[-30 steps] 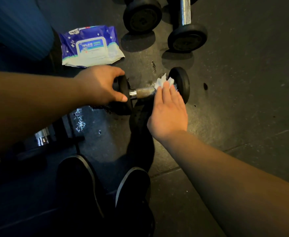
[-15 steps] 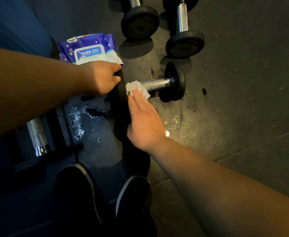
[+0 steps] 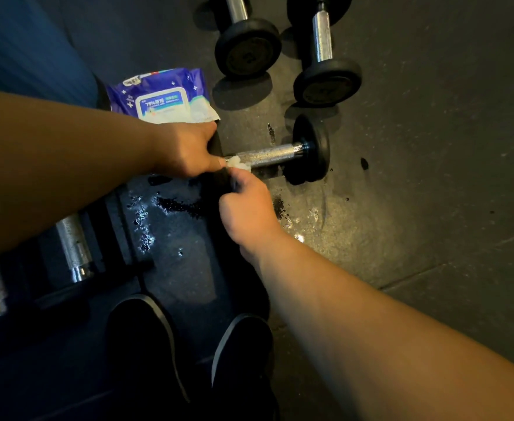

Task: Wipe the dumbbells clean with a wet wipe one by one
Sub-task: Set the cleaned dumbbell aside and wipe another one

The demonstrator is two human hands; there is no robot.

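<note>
A dumbbell (image 3: 275,154) with a knurled chrome handle and black end weights lies across the dark floor in front of me. My left hand (image 3: 182,148) grips its near black weight and mostly hides it. My right hand (image 3: 249,208) has its fingers curled and pinches a crumpled white wet wipe (image 3: 238,162) against the left end of the handle, right beside the left hand. The far weight (image 3: 312,148) rests on the floor.
A blue wet wipe pack (image 3: 161,97) lies just behind my left hand. Two more dumbbells (image 3: 246,47) (image 3: 325,74) stand further back. Chrome handles (image 3: 73,247) of other dumbbells sit on a rack at the left. Wet patches (image 3: 173,205) mark the floor. My shoes (image 3: 240,360) are below.
My right hand went from flat fingers pressing the wipe on the handle to curled fingers pinching it at the handle's left end. The wipe slid left along the handle over the second.
</note>
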